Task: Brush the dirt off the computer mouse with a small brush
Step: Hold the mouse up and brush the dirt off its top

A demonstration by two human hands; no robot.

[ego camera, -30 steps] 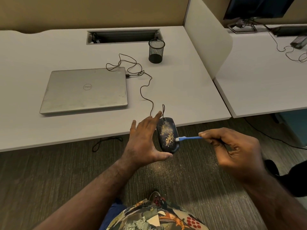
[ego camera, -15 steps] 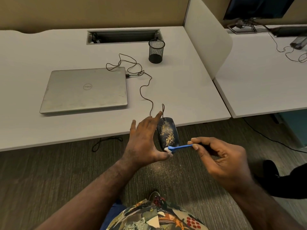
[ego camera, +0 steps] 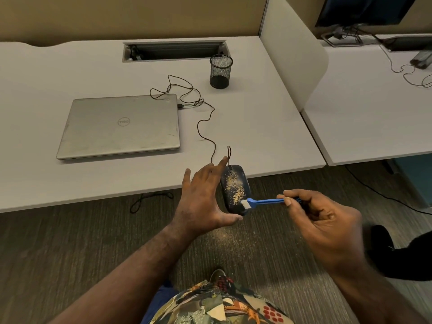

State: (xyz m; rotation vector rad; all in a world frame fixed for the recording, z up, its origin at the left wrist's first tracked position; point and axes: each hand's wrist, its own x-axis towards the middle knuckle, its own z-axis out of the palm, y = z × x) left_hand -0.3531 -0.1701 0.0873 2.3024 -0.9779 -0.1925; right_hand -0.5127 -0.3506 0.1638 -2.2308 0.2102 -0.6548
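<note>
Head view: left hand (ego camera: 205, 197) spread wide, cradling black oval mouse (ego camera: 235, 189) between thumb and fingers, out past desk (ego camera: 257, 127) edge over ribbed carpet (ego camera: 70, 242). Gritty tan dirt (ego camera: 236, 191) speckling glossy top. Right hand (ego camera: 327, 220) pinched shut on thin blue brush (ego camera: 264, 202), white bristles touching lower right flank. Since half a second ago: brush raised slightly, moved right, off bottom tip. Matte silver laptop (ego camera: 121, 125) closed; mesh cup (ego camera: 221, 71) upright.

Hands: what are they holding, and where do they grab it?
Left hand grips the mouse by its ends. Right hand pinches the brush by its handle's end.
</note>
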